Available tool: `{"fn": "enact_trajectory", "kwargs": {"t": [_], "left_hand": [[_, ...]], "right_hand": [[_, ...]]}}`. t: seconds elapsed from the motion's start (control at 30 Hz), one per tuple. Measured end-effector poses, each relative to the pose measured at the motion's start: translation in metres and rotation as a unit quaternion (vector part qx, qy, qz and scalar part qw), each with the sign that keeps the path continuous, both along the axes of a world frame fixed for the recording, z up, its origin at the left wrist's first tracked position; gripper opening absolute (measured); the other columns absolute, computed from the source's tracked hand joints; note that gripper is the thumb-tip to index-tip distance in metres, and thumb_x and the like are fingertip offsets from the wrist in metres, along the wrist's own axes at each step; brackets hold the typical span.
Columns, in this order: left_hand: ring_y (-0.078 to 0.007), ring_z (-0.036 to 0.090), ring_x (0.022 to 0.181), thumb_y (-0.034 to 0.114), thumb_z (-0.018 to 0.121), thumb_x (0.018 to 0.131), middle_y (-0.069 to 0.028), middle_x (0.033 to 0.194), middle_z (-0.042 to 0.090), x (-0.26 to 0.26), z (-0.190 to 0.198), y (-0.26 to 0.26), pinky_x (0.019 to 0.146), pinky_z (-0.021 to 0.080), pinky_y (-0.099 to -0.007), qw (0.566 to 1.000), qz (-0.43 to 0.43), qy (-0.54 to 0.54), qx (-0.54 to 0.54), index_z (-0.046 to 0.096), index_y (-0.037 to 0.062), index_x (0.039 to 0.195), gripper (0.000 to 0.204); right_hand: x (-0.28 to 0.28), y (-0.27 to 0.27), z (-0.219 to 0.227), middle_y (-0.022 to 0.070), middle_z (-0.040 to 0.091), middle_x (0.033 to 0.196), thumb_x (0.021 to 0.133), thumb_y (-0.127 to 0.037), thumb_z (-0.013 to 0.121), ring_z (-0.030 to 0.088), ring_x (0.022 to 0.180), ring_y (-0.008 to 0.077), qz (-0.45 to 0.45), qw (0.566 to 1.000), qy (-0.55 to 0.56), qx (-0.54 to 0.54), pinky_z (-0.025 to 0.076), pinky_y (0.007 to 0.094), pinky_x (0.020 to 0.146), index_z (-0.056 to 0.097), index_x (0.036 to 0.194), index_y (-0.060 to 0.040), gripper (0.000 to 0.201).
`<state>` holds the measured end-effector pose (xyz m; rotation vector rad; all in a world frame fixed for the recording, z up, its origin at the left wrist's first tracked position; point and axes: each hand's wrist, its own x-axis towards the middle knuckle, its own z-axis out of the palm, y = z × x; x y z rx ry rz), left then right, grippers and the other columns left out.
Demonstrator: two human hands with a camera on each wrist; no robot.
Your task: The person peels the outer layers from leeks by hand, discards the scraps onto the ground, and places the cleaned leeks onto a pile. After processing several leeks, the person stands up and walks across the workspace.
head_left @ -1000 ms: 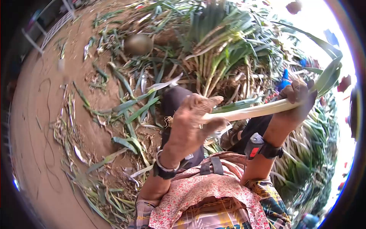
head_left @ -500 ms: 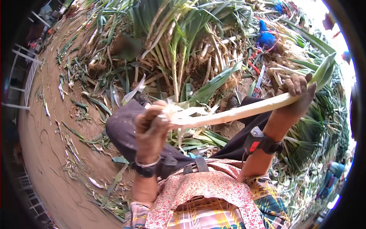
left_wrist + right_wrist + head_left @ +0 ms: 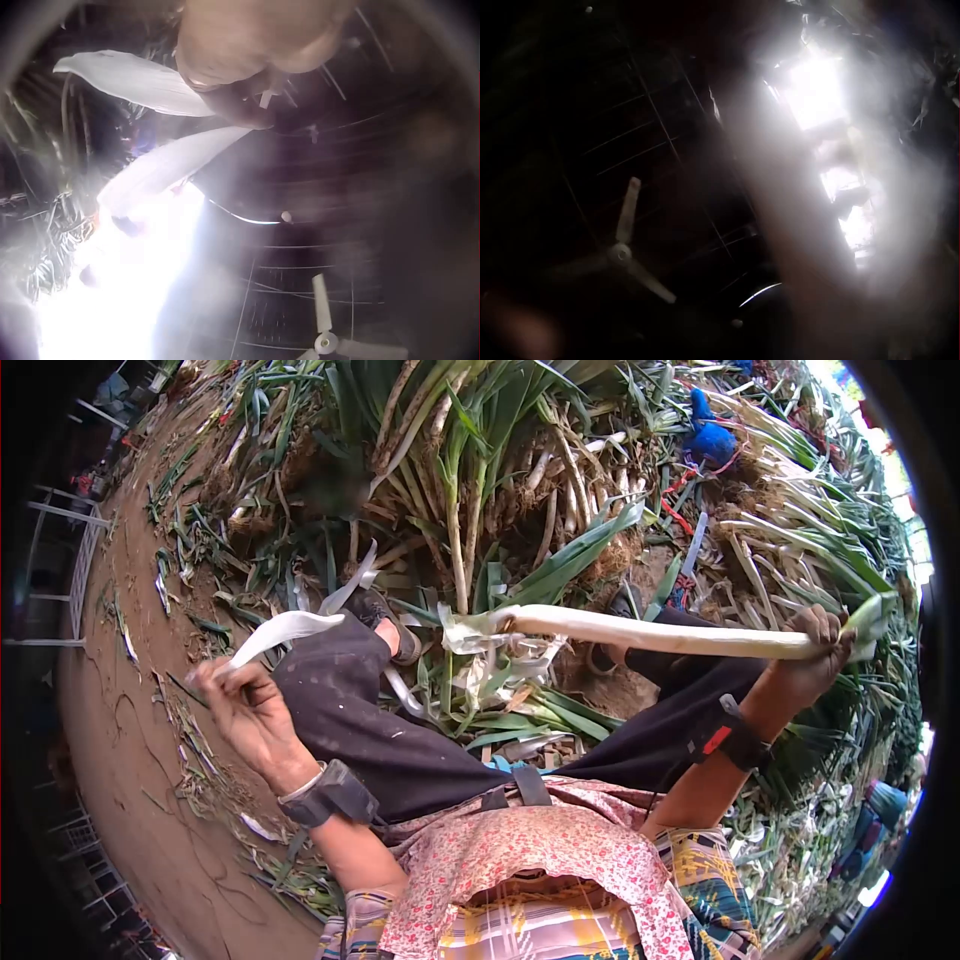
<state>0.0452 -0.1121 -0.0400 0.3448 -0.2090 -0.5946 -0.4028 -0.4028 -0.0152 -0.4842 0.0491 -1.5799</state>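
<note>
A long white leek [image 3: 650, 630] stretches almost level across the person's lap. My right hand [image 3: 815, 652] grips it near its green end, fingers curled round the stalk. Torn outer skins [image 3: 470, 635] hang at its other end. Out to the left, my left hand [image 3: 250, 715] pinches a pale strip of leek skin [image 3: 285, 632], which trails up and right. Two pale pieces of that skin [image 3: 142, 84] spread from the fingertips in the left wrist view. The right wrist view is dark and glary, with the leek not showing.
A bundle of leeks [image 3: 465, 490] stands just ahead, between the feet. More leeks [image 3: 800, 540] are heaped at the right, near a blue bundle [image 3: 708, 440]. Peelings [image 3: 500, 690] lie between the legs. Bare brown ground [image 3: 130, 780] extends at the left.
The left hand has moved from the leek's end out to the left, pulling a strip of skin away. The right hand still holds the leek, now slightly lower and more level.
</note>
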Motion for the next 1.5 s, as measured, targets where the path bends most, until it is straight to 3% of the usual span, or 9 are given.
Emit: {"fn": "enact_trajectory", "kwargs": {"t": [0.07, 0.13, 0.23, 0.37, 0.57, 0.67, 0.73, 1.23, 1.5], "left_hand": [[-0.0130, 0.058, 0.084, 0.011, 0.054, 0.088, -0.0100, 0.099, 0.060, -0.042, 0.012, -0.031, 0.079, 0.049, -0.0240, 0.861, 0.070, -0.284, 0.416, 0.049, 0.0007, 0.121, 0.034], [-0.0172, 0.055, 0.100, 0.011, 0.060, 0.084, -0.0124, 0.117, 0.055, -0.085, 0.001, -0.061, 0.084, 0.048, -0.0265, 0.912, -0.066, -0.264, 0.307, 0.039, 0.0038, 0.132, 0.052], [-0.0178, 0.053, 0.103, 0.023, 0.065, 0.082, -0.0096, 0.121, 0.054, -0.129, -0.009, -0.085, 0.085, 0.045, -0.0294, 0.651, -0.055, -0.652, 0.384, 0.046, 0.0067, 0.128, 0.052], [-0.0056, 0.054, 0.070, 0.017, 0.059, 0.087, -0.0018, 0.085, 0.063, -0.156, -0.031, -0.084, 0.062, 0.046, -0.0210, 0.814, -0.256, -0.378, 0.359, 0.056, 0.0032, 0.117, 0.033], [-0.0042, 0.048, 0.060, 0.022, 0.049, 0.093, -0.0071, 0.091, 0.064, -0.066, -0.039, -0.058, 0.055, 0.042, -0.0169, 0.968, -0.057, -0.077, 0.231, 0.055, -0.0010, 0.107, 0.027], [-0.0157, 0.060, 0.069, 0.026, 0.053, 0.089, -0.0150, 0.097, 0.061, -0.081, -0.030, -0.068, 0.067, 0.050, -0.0251, 0.826, -0.063, -0.332, 0.450, 0.062, 0.0027, 0.090, 0.025], [-0.0291, 0.050, 0.105, 0.028, 0.068, 0.075, -0.0165, 0.116, 0.053, -0.135, -0.009, -0.102, 0.094, 0.039, -0.0383, 0.471, -0.016, -0.758, 0.451, 0.066, 0.0081, 0.099, 0.031], [-0.0228, 0.061, 0.080, 0.000, 0.075, 0.064, -0.0084, 0.086, 0.063, -0.246, -0.030, -0.137, 0.071, 0.050, -0.0314, 0.665, -0.053, -0.706, 0.238, 0.065, 0.0028, 0.088, 0.026], [-0.0273, 0.054, 0.077, -0.001, 0.070, 0.069, -0.0134, 0.087, 0.055, -0.251, -0.036, -0.123, 0.068, 0.046, -0.0322, 0.606, -0.207, -0.704, 0.307, 0.054, 0.0000, 0.088, 0.025]], "right_hand": [[-0.010, 0.004, 0.000, 0.0017, 0.032, 0.067, 0.088, -0.012, 0.054, 0.034, 0.062, 0.0132, -0.080, 0.996, 0.032, 0.011, 0.036, 0.0256, 0.055, 0.038, 0.079, -0.0052, 0.019], [-0.008, 0.007, -0.001, 0.0015, 0.032, 0.067, 0.088, -0.012, 0.054, 0.034, 0.062, 0.0132, -0.042, 0.999, 0.006, 0.001, 0.036, 0.0259, 0.055, 0.038, 0.080, -0.0046, 0.019], [-0.008, 0.016, 0.001, 0.0026, 0.035, 0.067, 0.084, -0.008, 0.055, 0.036, 0.060, 0.0133, -0.016, 0.999, -0.036, 0.007, 0.037, 0.0252, 0.054, 0.043, 0.087, 0.0005, 0.015], [-0.016, 0.024, 0.006, 0.0027, 0.036, 0.066, 0.083, -0.006, 0.054, 0.037, 0.059, 0.0133, -0.087, 0.996, -0.005, 0.017, 0.038, 0.0250, 0.052, 0.045, 0.092, 0.0030, 0.015], [-0.054, 0.028, -0.006, 0.0020, 0.036, 0.067, 0.090, -0.015, 0.052, 0.037, 0.058, 0.0121, -0.153, 0.987, 0.020, 0.035, 0.035, 0.0246, 0.050, 0.045, 0.098, 0.0018, 0.020], [-0.058, 0.031, -0.010, 0.0018, 0.036, 0.067, 0.090, -0.015, 0.052, 0.037, 0.058, 0.0118, -0.200, 0.977, 0.054, 0.045, 0.035, 0.0240, 0.050, 0.047, 0.099, 0.0015, 0.020], [-0.051, 0.029, -0.012, 0.0017, 0.036, 0.068, 0.090, -0.016, 0.051, 0.037, 0.059, 0.0117, -0.221, 0.971, 0.076, 0.045, 0.035, 0.0238, 0.050, 0.047, 0.100, 0.0012, 0.020], [-0.055, 0.033, -0.019, 0.0032, 0.039, 0.071, 0.085, -0.017, 0.058, 0.040, 0.062, 0.0133, -0.168, 0.976, -0.077, 0.120, 0.038, 0.0267, 0.054, 0.042, 0.087, -0.0017, 0.022], [-0.031, 0.036, -0.010, 0.0036, 0.044, 0.076, 0.085, -0.024, 0.060, 0.042, 0.065, 0.0132, -0.246, 0.959, -0.030, 0.135, 0.038, 0.0264, 0.056, 0.046, 0.108, -0.0005, 0.035]]}}
